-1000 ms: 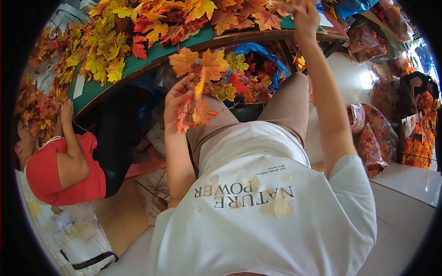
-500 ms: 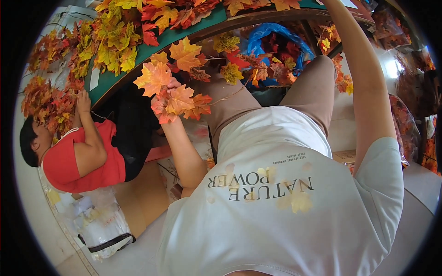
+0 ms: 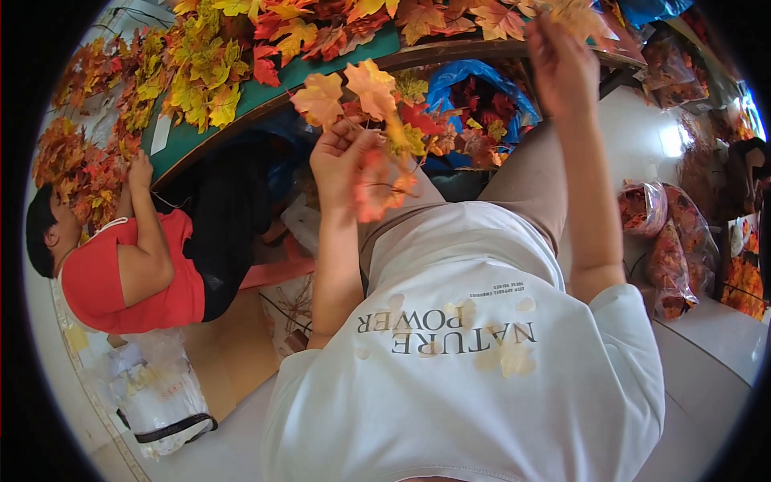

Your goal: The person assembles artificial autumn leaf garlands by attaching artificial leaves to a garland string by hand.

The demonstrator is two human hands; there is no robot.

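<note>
An artificial maple-leaf garland (image 3: 371,90) in orange, yellow and red hangs over my lap. My left hand (image 3: 341,161) is closed on its stem, thumb against fingers, with leaves above and a motion-smeared red leaf cluster (image 3: 384,189) below. Up by the table edge at the right is my right hand (image 3: 564,76). Its fingers are pinched together at the base of a pale orange maple leaf (image 3: 577,22), which is blurred by motion. Loose orange leaves (image 3: 502,20) lie on the table close to that hand.
The green table (image 3: 337,68) carries heaps of yellow leaves (image 3: 205,72) and red ones. Under it sits a blue plastic bag (image 3: 526,104) of dark red leaves. A person in a red top (image 3: 136,273) works at the left. Clear bags of leaves (image 3: 679,249) stand on the right floor.
My right hand has come back from the far table with a leaf in it. My left hand has moved right and slightly up, turning the garland.
</note>
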